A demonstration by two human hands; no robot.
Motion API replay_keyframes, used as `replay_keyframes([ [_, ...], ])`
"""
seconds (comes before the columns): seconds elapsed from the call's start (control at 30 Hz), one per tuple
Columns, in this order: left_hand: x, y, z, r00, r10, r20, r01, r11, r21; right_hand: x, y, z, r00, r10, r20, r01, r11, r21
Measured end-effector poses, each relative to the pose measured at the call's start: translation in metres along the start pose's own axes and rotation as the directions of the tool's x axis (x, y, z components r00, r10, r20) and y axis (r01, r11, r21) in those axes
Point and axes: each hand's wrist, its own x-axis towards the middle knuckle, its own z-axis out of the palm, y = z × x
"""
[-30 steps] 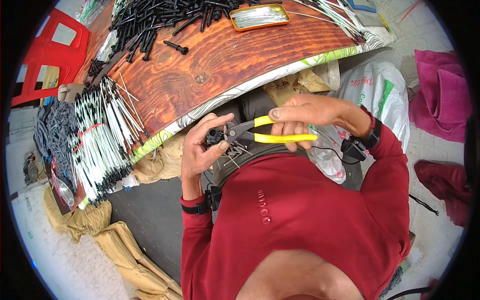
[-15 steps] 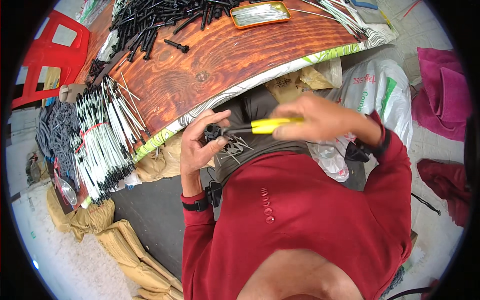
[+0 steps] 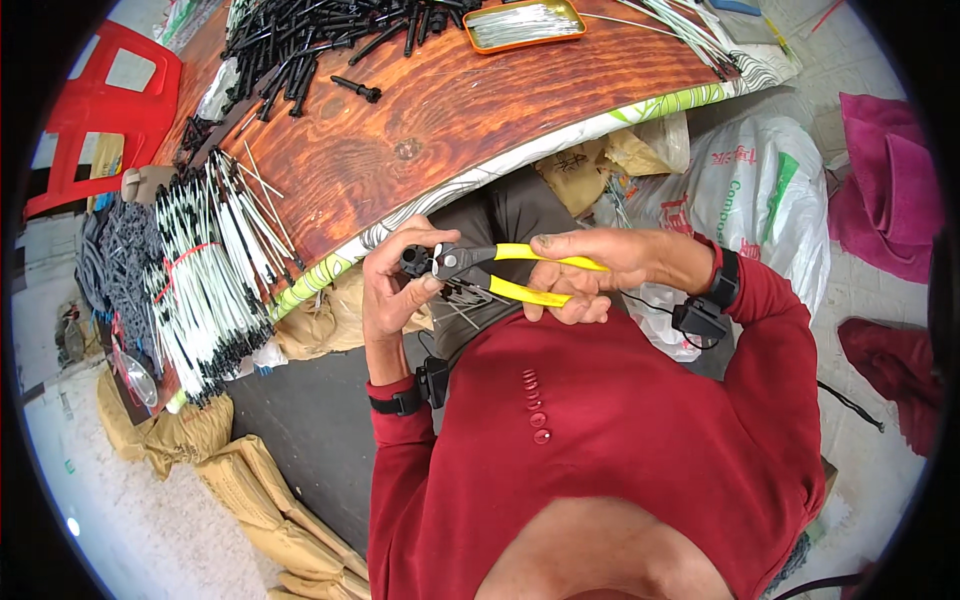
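My left hand pinches a small black plastic part with round openings above my lap. In my right hand is a pair of end-cutting pliers with yellow handles, their handles spread apart. The dark plier head touches or lies right beside the black part; the jaws' exact bite is hard to see. Below the pliers, several thin metal pins lie on my dark trousers.
A wood-grain table carries a heap of black plastic parts, a tray of thin silvery pins and bundled white rods. A red plastic chair stands left. A white plastic bag lies to the right.
My right hand has turned palm-up, and the plier handles have gone from close together to spread apart. The plier head has come up against the black part. My left hand keeps its grip.
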Motion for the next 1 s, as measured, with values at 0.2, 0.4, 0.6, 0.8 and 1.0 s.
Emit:
replay_keyframes([
  [0.2, -0.002, -0.001, -0.008, 1.0, 0.005, -0.016, -0.005, 1.0, -0.025, -0.001, -0.004, 0.014, 0.99, -0.099, -0.098, 0.085, 0.987, -0.139],
  [0.4, -0.004, -0.005, -0.005, 0.995, 0.052, -0.082, -0.055, 0.997, -0.045, 0.001, -0.019, 0.014, 0.908, -0.324, -0.268, 0.16, 0.856, -0.492],
  [0.6, -0.001, 0.0, -0.009, 0.99, 0.031, -0.137, -0.066, 0.963, -0.26, 0.036, -0.038, 0.032, 0.631, -0.689, -0.357, 0.333, 0.656, -0.678],
  [0.8, -0.007, 0.007, -0.009, 0.979, -0.04, -0.199, 0.006, 0.986, -0.169, 0.087, -0.042, 0.027, 0.256, -0.966, -0.03, 0.393, 0.132, -0.91],
  [1.0, -0.012, -0.001, -0.012, 0.96, -0.029, -0.279, 0.056, 0.994, 0.091, 0.088, -0.043, 0.042, 0.229, -0.972, 0.05, 0.17, -0.011, -0.985],
])
